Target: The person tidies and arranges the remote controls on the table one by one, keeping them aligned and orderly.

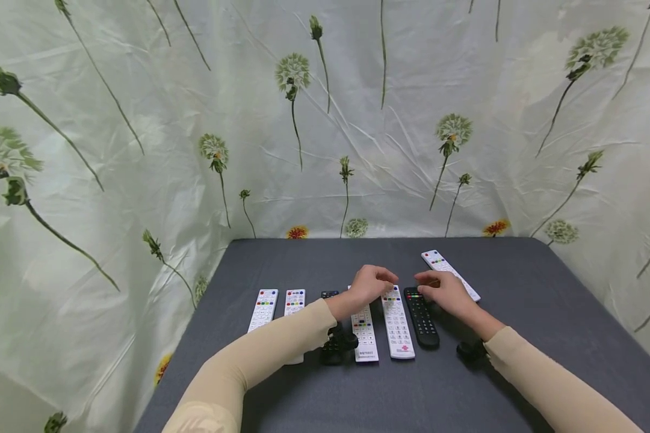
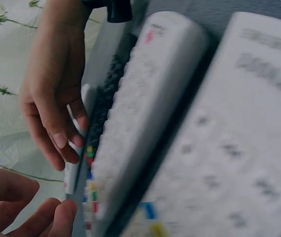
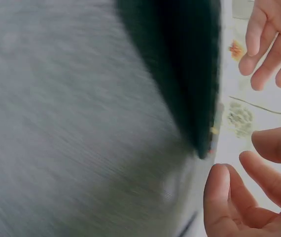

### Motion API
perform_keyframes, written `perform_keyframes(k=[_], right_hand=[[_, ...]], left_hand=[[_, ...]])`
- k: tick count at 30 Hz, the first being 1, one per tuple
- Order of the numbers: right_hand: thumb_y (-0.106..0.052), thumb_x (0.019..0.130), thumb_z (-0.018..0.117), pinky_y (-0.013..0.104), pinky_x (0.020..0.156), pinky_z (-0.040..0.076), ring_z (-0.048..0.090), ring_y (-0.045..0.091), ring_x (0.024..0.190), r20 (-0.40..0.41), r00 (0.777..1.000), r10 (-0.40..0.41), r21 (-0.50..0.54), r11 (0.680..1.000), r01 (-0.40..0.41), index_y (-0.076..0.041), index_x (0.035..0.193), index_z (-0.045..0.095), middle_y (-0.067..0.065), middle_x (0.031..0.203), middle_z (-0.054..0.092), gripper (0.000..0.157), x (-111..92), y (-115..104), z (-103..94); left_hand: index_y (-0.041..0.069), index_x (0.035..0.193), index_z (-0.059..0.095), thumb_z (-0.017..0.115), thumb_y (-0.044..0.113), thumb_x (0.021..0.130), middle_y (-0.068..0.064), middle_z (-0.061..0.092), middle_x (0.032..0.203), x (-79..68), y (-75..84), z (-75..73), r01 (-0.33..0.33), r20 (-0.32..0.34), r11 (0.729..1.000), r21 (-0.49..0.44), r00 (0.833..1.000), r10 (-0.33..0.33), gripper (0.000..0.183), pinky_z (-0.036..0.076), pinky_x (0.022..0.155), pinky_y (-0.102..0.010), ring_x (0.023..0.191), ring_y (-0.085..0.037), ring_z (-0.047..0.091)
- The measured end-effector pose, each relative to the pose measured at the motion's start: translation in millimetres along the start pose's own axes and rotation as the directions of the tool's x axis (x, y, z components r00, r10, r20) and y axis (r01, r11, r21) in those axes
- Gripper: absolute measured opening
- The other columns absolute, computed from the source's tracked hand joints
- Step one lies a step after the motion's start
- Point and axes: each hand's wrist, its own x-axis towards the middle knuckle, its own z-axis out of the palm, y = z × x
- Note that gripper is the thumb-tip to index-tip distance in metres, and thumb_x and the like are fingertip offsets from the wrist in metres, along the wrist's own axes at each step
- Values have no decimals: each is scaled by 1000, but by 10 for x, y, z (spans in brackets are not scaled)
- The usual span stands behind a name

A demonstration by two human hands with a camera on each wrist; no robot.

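My left hand (image 1: 369,284) hovers at the far end of a white remote control (image 1: 398,328) with a pink logo. Its fingers are loosely bent, and the left wrist view shows nothing between the thumb and fingers (image 2: 61,217). Close by on the right, my right hand (image 1: 448,293) is over the far end of a black remote control (image 1: 422,322). In the right wrist view its thumb and fingers (image 3: 217,185) are apart with nothing in between. Another white remote control (image 1: 364,337) lies left of the pink-logo one, partly under my left wrist.
Further left lie a black remote (image 1: 331,355) and two white remotes (image 1: 263,308), partly hidden by my left sleeve (image 1: 271,343). One more white remote (image 1: 448,272) lies slanted behind my right hand. A dandelion-print curtain (image 1: 390,150) hangs behind the dark grey table (image 1: 303,258).
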Motion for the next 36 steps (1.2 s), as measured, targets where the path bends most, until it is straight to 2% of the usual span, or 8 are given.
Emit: perform_keyframes(k=[4,9,13,18,21,25,32,36], right_hand=[[-14,99,65,33,69,56,66,28,96,-30,999,17,-13,1000,-17,0,128,66,18,119,68,32,5,-88,-145],[-19,101,63,34,71,56,65,31,100,-65,998,25,-23,999,-27,-1,131,64,19,120,67,35,18,-101,-335],[-20,102,61,36,74,55,64,33,102,-81,996,40,-26,999,-42,0,132,63,21,120,66,36,9,-66,-476],[-18,104,56,43,79,56,62,37,108,-79,993,91,19,996,-90,2,136,59,25,125,63,37,-2,8,-605],[-19,105,55,48,84,54,59,39,113,-77,989,122,33,992,-120,2,138,57,25,130,61,39,10,66,-657],[-20,105,53,51,87,53,57,41,117,-91,983,158,36,987,-155,2,139,56,27,136,57,41,38,163,-702],[-18,105,48,53,92,53,52,45,124,-60,972,226,70,973,-221,9,143,49,33,143,47,46,15,341,-730],[-21,105,48,46,86,55,53,43,122,-7,968,251,65,966,-250,10,145,45,35,143,45,51,13,424,-721]], left_hand=[[-1,119,72,59,0,99,-6,69,109,113,113,-51,10,-25,981,-192,1000,-15,24,56,92,-43,99,-21,68],[-1,124,68,57,2,100,-16,67,115,307,282,-39,34,-46,901,-433,997,-59,26,49,102,-50,104,-30,68],[2,128,65,59,3,98,-18,65,122,415,384,102,80,-27,843,-532,993,-111,31,48,102,-50,110,-37,64],[2,140,55,56,6,98,-16,59,127,447,496,378,170,20,775,-609,980,-200,42,46,104,-51,117,-39,56],[1,141,51,56,10,98,-22,52,131,472,533,528,215,33,712,-668,965,-260,44,42,107,-55,123,-42,48],[-2,141,49,56,11,96,-33,39,143,508,533,665,234,40,626,-744,951,-308,47,33,112,-59,136,-53,34],[-12,151,29,56,14,95,-43,17,153,573,513,912,252,85,429,-868,924,-372,67,22,115,-64,141,-60,15],[-13,151,25,57,17,95,-46,18,151,588,502,1053,274,110,366,-889,906,-410,71,22,114,-68,140,-62,16]])
